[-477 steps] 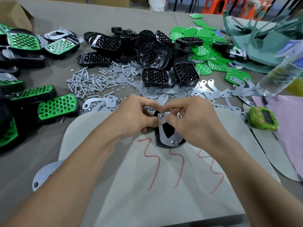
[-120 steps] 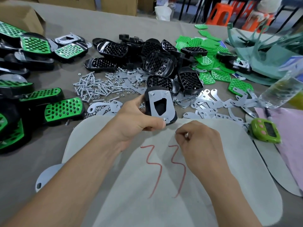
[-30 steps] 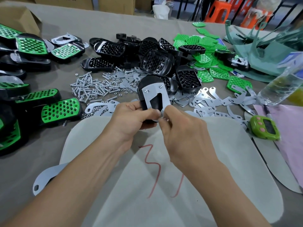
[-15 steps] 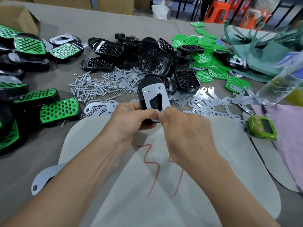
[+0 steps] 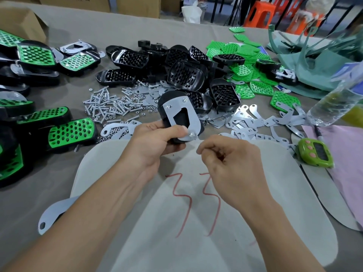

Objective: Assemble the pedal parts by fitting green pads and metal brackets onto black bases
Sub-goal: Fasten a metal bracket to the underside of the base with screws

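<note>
My left hand (image 5: 155, 142) grips a black base (image 5: 164, 111), tilted up with its underside toward me. A metal bracket (image 5: 193, 122) lies on that underside, with screws at its two top corners and one at the bottom. My right hand (image 5: 229, 160) hovers just right of and below the base, apart from it, fingers curled with thumb against fingertips; nothing shows in it. Behind lie a pile of black bases (image 5: 184, 75), loose green pads (image 5: 243, 61), flat metal brackets (image 5: 255, 122) and scattered screws and nuts (image 5: 110, 107).
Finished green-and-black pedals (image 5: 70, 132) are stacked along the left edge. A white mat (image 5: 196, 213) with red marks lies under my hands. A green timer (image 5: 314, 155) and a plastic bottle (image 5: 337, 99) are at the right, and a cardboard box (image 5: 17, 22) at the far left.
My right hand has come off the bracket's lower screw and drawn back down and to the right. My left hand still holds the base, now slightly lower.
</note>
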`<state>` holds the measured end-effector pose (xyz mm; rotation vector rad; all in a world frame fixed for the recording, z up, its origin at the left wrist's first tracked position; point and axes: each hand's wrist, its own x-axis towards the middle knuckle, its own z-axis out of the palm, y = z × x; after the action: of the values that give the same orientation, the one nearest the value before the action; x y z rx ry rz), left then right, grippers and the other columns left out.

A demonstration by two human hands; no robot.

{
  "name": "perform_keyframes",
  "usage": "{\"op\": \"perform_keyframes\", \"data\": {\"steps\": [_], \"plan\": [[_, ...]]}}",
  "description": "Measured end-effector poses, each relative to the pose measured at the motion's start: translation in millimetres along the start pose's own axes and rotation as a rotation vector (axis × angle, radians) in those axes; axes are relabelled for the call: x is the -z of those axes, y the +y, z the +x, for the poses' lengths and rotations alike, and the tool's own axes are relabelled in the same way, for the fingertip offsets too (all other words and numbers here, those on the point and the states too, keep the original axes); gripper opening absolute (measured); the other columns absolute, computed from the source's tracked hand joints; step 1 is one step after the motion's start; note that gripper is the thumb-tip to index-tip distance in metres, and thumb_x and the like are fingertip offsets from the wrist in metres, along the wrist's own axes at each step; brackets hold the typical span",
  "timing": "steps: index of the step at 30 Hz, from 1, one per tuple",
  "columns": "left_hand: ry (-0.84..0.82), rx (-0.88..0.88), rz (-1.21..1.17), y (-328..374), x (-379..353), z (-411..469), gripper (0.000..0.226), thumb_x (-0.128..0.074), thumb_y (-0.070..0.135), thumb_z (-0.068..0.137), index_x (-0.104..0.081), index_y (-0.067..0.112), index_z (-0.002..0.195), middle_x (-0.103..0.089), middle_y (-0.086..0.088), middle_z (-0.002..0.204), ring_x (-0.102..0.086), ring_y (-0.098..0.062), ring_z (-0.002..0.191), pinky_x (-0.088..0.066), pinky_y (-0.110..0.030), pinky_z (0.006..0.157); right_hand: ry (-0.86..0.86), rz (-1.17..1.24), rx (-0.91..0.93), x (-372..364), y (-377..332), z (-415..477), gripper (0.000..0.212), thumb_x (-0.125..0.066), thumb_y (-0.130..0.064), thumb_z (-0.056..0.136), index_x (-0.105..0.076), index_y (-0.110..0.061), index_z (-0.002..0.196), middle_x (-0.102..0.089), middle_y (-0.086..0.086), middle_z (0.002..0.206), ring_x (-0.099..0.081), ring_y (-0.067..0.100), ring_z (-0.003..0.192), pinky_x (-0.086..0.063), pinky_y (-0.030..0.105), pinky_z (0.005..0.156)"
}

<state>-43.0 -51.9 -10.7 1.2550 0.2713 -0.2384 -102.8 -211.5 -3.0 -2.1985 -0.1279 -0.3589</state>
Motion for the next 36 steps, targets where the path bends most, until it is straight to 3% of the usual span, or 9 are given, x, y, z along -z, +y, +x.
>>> {"op": "perform_keyframes", "data": {"steps": [3,5,10,15,19,22,28,34,36], "plan": [[-0.005,0.003,0.002,0,-2,0,0.012,-0.076,-0.003,0.081,-0.079,0.008,0.085,-0.079,-0.008,0.083,-0.071,-0.014,0.066,-0.058,-0.022,0.058,0.055,0.09,-0.016,-2,0,0,0.033,-0.06,-0.004,0.081,-0.073,-0.034,0.09,-0.064,-0.008,0.065,-0.056,0.007,0.051,-0.038,0.005,0.049],[-0.008,0.006,0.003,1,-2,-1,0.012,-0.076,-0.002,0.081,-0.079,0.008,0.085,-0.079,-0.008,0.083,-0.072,-0.014,0.067,-0.059,-0.022,0.06,-0.036,0.183,-0.048,-4,0,1,0.046,-0.059,-0.006,0.077,-0.073,-0.039,0.106,-0.065,-0.004,0.067,-0.057,0.017,0.058,-0.045,0.016,0.056],[0.023,0.005,-0.031,2,0,0,0.009,-0.076,0.0,0.082,-0.079,0.006,0.087,-0.079,-0.009,0.086,-0.073,-0.014,0.07,-0.058,-0.021,0.06,-0.013,0.264,-0.091,-4,3,1,0.036,-0.06,-0.006,0.076,-0.075,-0.033,0.093,-0.066,-0.003,0.062,-0.053,0.012,0.053,-0.042,0.015,0.053],[0.012,-0.003,-0.023,3,0,0,0.012,-0.074,-0.002,0.083,-0.079,0.009,0.081,-0.078,-0.006,0.081,-0.073,-0.012,0.069,-0.059,-0.022,0.06,-0.206,0.349,-0.075,-6,-2,2,0.06,-0.057,-0.006,0.076,-0.068,-0.045,0.121,-0.069,-0.003,0.069,-0.057,0.031,0.066,-0.052,0.039,0.063],[-0.008,-0.023,0.03,-1,-2,-3,0.011,-0.076,-0.002,0.081,-0.081,0.008,0.08,-0.079,-0.011,0.085,-0.073,-0.017,0.071,-0.06,-0.023,0.061,0.004,0.339,-0.143,-9,-1,3,0.037,-0.058,-0.009,0.072,-0.078,-0.034,0.091,-0.061,0.003,0.054,-0.048,0.028,0.051,-0.044,0.027,0.048],[0.03,0.011,-0.039,3,-1,0,0.01,-0.077,-0.002,0.08,-0.079,0.007,0.08,-0.079,-0.01,0.083,-0.072,-0.014,0.067,-0.06,-0.021,0.059,0.032,0.326,-0.187,-9,0,3,0.016,-0.06,-0.014,0.071,-0.073,-0.023,0.074,-0.062,0.006,0.055,-0.046,0.014,0.046,-0.038,0.022,0.048],[0.005,0.019,-0.051,6,1,0,0.015,-0.076,0.0,0.081,-0.08,0.011,0.072,-0.078,-0.005,0.078,-0.072,-0.011,0.064,-0.058,-0.021,0.057,-0.138,0.367,-0.087,-11,2,0,0.058,-0.059,-0.007,0.075,-0.068,-0.041,0.122,-0.07,-0.002,0.067,-0.057,0.029,0.064,-0.05,0.029,0.061],[-0.002,0.013,-0.03,4,0,-1,0.011,-0.077,0.0,0.081,-0.078,0.007,0.089,-0.079,-0.007,0.084,-0.073,-0.013,0.069,-0.059,-0.021,0.059,0.033,0.364,-0.109,-13,5,-2,0.029,-0.062,-0.01,0.073,-0.077,-0.031,0.087,-0.065,0.001,0.059,-0.055,0.031,0.056,-0.045,0.024,0.047],[0.006,0.011,-0.023,4,-1,0,0.011,-0.077,0.0,0.081,-0.079,0.008,0.088,-0.079,-0.006,0.083,-0.073,-0.012,0.068,-0.059,-0.021,0.059,0.059,0.362,-0.098,-12,4,-1,0.035,-0.063,-0.01,0.073,-0.078,-0.032,0.095,-0.066,-0.001,0.06,-0.055,0.028,0.056,-0.045,0.02,0.051]]}}
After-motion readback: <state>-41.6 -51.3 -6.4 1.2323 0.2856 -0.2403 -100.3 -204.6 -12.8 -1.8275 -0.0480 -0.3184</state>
